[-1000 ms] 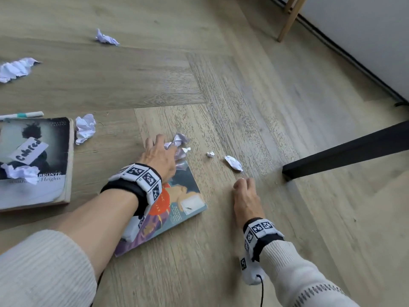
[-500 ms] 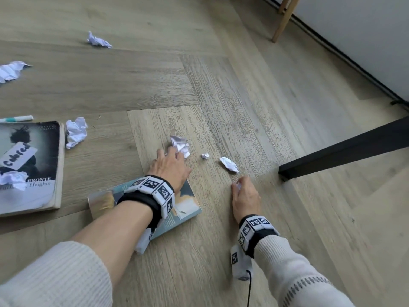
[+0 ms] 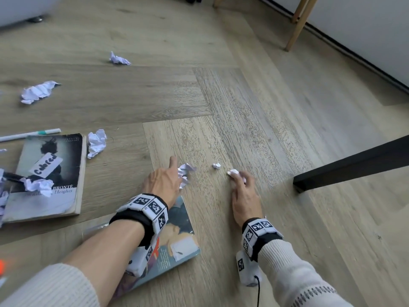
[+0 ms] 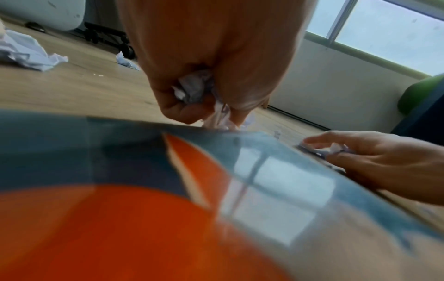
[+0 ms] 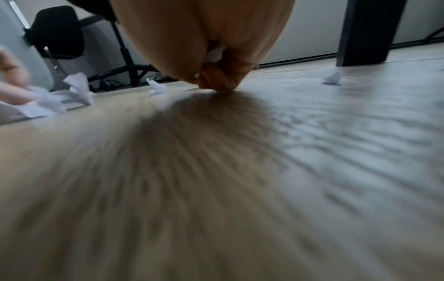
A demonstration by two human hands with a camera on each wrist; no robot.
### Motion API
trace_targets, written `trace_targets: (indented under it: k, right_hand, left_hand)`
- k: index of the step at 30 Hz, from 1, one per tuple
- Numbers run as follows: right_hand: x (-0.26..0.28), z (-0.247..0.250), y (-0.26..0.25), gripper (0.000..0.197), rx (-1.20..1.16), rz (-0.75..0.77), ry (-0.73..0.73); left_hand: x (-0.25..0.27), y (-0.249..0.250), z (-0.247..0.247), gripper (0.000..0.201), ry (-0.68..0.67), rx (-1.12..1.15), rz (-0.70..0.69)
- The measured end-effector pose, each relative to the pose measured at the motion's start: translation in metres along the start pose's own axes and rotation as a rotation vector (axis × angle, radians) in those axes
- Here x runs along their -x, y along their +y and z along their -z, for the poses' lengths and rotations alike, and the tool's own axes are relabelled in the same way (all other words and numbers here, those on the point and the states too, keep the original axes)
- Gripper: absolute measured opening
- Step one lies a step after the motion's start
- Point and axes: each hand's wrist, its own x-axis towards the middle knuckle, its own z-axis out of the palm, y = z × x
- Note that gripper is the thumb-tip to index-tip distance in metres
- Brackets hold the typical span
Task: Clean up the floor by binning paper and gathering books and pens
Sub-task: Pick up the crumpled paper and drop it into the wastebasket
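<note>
My left hand grips a crumpled paper ball on the floor just past a colourful book, which lies under my left forearm. The left wrist view shows that ball bunched in curled fingers over the book's orange and blue cover. My right hand pinches a small paper scrap with its fingertips down on the floor; white paper shows inside the curled fingers. A tiny scrap lies between the two hands.
A dark paperback at the left carries a paper ball, with a pen behind it. More paper balls lie further out. A black table leg stands to the right, a wooden leg at the back.
My left hand slid forward off the colourful book and closed round the paper ball. My right hand reached forward to the small scrap and pinched it.
</note>
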Motion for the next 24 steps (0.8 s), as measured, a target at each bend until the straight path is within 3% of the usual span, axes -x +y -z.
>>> trace_targets:
  k: [2,4,7,9,11,14,16,19,24]
  right_hand:
    - [-0.001,-0.001,-0.005,0.021,0.012,-0.026,0.004]
    - [-0.002,-0.003,-0.006,0.017,0.019,-0.039,0.022]
    - [-0.002,-0.005,-0.007,0.023,0.042,-0.022,0.037]
    - [-0.001,-0.008,-0.012,0.036,0.039,-0.017,0.016]
    - [-0.003,-0.012,-0.023,0.047,0.016,-0.011,0.017]
    - [-0.007,-0.013,-0.044,0.052,0.067,-0.063,-0.081]
    - [-0.008,-0.013,-0.053,0.05,0.14,-0.101,-0.13]
    - [-0.012,-0.016,-0.056,0.041,0.163,-0.086,-0.084]
    - [-0.012,-0.016,-0.057,0.02,0.173,-0.158,-0.062]
  left_hand:
    - [-0.001,-0.007,-0.007,0.054,-0.039,-0.043,-0.087]
    - [-0.002,-0.009,-0.012,0.062,-0.085,-0.077,-0.142]
    - [-0.002,-0.004,-0.011,0.038,-0.075,-0.06,-0.186]
    - [0.0,0.0,-0.007,0.019,-0.09,-0.016,-0.16]
    - [0.002,-0.001,-0.004,0.02,-0.103,0.021,-0.09]
    - [0.006,-0.012,-0.003,0.041,-0.088,0.005,-0.012]
    - [0.008,-0.022,0.001,0.044,-0.083,-0.048,-0.017]
    - [0.009,-0.035,0.009,0.026,-0.087,-0.034,-0.01]
    - [0.012,-0.04,0.02,0.018,-0.08,0.046,-0.011]
